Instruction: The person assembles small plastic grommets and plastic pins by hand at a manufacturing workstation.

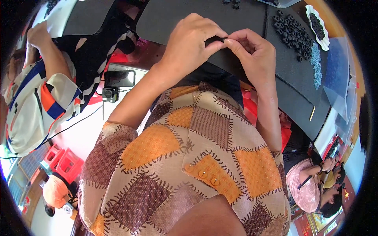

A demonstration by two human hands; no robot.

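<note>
Above the dark mat, my left hand and my right hand meet with thumbs and forefingers closed in a pinch. Between the fingertips shows a small black piece, mostly covered by my fingers, so its kind cannot be told. To the right of my right hand lies a spread of black ring-shaped beads. Beside them runs a strip of small light blue beads.
A white scalloped dish with small dark beads stands at the far right. Nearer lie a thin tan stick and a clear plastic container. A phone is mounted at left. Other people sit on both sides.
</note>
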